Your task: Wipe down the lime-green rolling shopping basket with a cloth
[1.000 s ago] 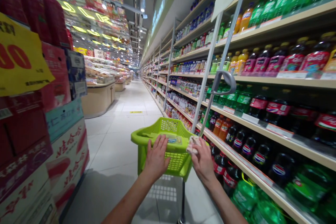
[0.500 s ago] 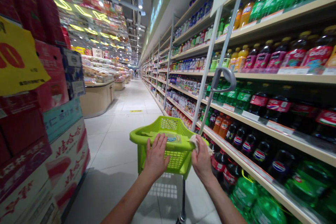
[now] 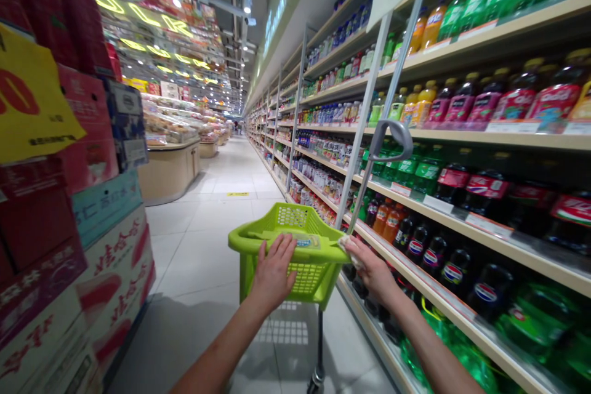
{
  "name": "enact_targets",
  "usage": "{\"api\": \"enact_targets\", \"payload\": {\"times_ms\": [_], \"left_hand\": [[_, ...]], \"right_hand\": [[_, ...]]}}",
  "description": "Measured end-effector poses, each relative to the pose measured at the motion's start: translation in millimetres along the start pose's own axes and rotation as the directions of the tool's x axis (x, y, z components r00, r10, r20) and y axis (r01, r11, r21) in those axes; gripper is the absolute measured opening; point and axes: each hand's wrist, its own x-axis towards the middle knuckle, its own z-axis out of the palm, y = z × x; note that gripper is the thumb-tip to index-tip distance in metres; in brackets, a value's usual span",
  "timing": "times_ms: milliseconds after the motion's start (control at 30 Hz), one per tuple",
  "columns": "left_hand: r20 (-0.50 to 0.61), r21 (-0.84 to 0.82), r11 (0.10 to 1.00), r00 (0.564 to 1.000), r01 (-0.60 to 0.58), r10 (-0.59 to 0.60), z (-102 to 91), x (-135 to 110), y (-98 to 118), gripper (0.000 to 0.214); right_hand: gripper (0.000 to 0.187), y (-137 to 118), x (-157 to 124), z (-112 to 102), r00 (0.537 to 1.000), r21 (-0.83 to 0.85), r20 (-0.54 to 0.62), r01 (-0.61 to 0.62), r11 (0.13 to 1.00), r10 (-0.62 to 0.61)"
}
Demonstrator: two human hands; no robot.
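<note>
A lime green shopping cart basket stands in front of me in a supermarket aisle. My left hand lies flat on the basket's near rim, fingers spread. My right hand is at the basket's right corner, beside the shelf edge, closed on a small crumpled white cloth. A grey cart handle pole rises from the right side of the basket.
Long shelves of soda and juice bottles run along the right. Stacked red and white cartons with a yellow price sign line the left. A tiled aisle floor runs ahead past display counters.
My right hand has slid from the basket's near rim outward to its right corner, toward the shelf. The cart and view have shifted slightly; my left hand stays on the rim.
</note>
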Motion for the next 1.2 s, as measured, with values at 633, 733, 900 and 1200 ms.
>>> {"api": "enact_targets", "payload": {"times_ms": [633, 733, 900, 1200], "left_hand": [[-0.017, 0.000, 1.000, 1.000, 0.003, -0.003, 7.4, -1, 9, 0.060], [-0.007, -0.007, 1.000, 1.000, 0.010, -0.010, 9.3, 0, 14, 0.060], [-0.024, 0.052, 0.999, 1.000, 0.005, -0.003, 3.4, -4, -4, 0.057], [-0.046, 0.098, 0.988, 0.993, 0.116, -0.112, -3.9, -8, -20, 0.056]], "right_hand": [[0.048, -32, 3, 41, 0.907, -0.065, -0.389, -0.199, 0.978, 0.158], [0.055, -60, 13, 60, 0.936, -0.048, -0.344, -0.099, 0.994, 0.076], [0.055, -65, 20, 64, 0.949, -0.036, -0.316, -0.007, 0.999, -0.005], [0.052, -78, 33, 70, 0.942, -0.006, -0.332, -0.053, 0.999, 0.048]]}}
